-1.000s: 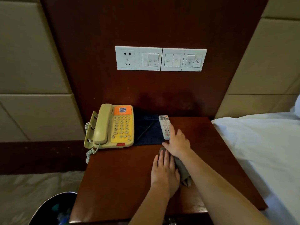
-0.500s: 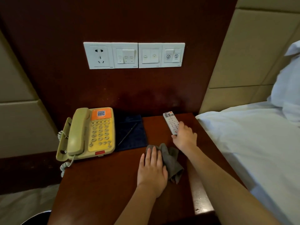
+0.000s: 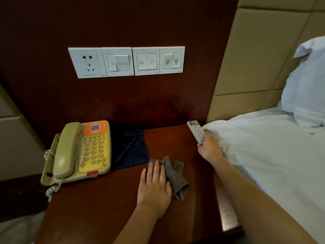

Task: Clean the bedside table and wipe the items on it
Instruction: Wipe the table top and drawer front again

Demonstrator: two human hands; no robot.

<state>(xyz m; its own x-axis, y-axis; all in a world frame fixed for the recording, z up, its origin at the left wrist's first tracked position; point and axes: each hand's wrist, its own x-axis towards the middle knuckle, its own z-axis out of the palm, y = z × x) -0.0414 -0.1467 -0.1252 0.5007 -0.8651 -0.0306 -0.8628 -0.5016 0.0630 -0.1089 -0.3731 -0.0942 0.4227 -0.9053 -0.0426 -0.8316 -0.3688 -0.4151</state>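
grey cloth (image 3: 175,175), crumpled, lying near the middle of the bedside table (image 3: 105,208); left hand (image 3: 154,187) flat on its left part, palm down, fingers straight and close together. right hand (image 3: 210,148): fingers curled round the near end of a white remote control (image 3: 195,130), at the table's right edge against the bed sheet (image 3: 272,155); far end of the remote points toward the wall; cannot tell whether it rests on the table or is lifted. dark blue pad (image 3: 133,138), flat at the back of the table, just beyond the cloth, with a thin dark pen (image 3: 125,152) lying aslant on it. beige corded telephone (image 3: 84,150), handset on its cradle, orange label with a qr code, touching the pad's left edge. white wall socket (image 3: 87,63) and switch plates (image 3: 146,61) in a row on the dark wood panel above. white pillow (image 3: 307,81) on the bed at far right, against the padded tan headboard (image 3: 255,50).
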